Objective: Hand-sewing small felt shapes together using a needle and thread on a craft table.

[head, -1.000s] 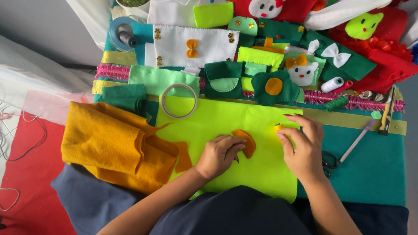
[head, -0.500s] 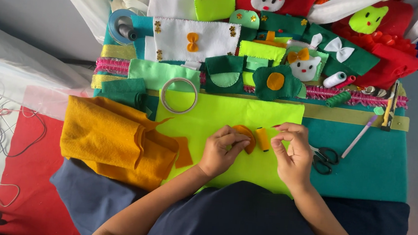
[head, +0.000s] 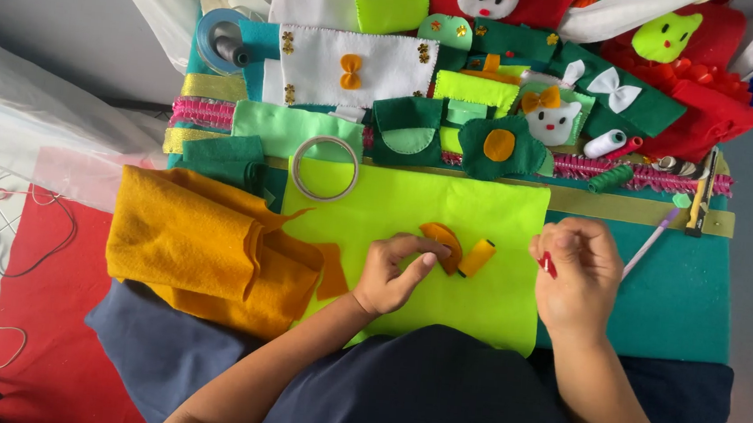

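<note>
Felt crowds the teal-covered tabletop (head: 682,307): green pouches, a white panel with an orange bow, thread spools and a roll of clear tape (head: 326,168) along the far side, with a folded mustard-yellow felt (head: 203,247) at the near left. On the lime-green felt sheet (head: 428,242) in the middle lie the orange felt pieces (head: 456,249).

A second ago both hands pressed flat on one round orange piece. Since then the work has come apart into a curved piece and a small rolled one, and the right hand (head: 573,276) has lifted off to the sheet's right edge. That suggests the shaping is done and a fastening step is starting.

The left hand (head: 394,271) rests on the sheet, its fingers half curled, forefinger and thumb touching the curved piece to steady it. The right hand's fingers are pinched closed on a small red thing (head: 550,264), too small to name; a pin or clip is possible.

The purple pen (head: 651,244) is partly hidden behind that hand, and the scissors seen earlier are out of sight.
</note>
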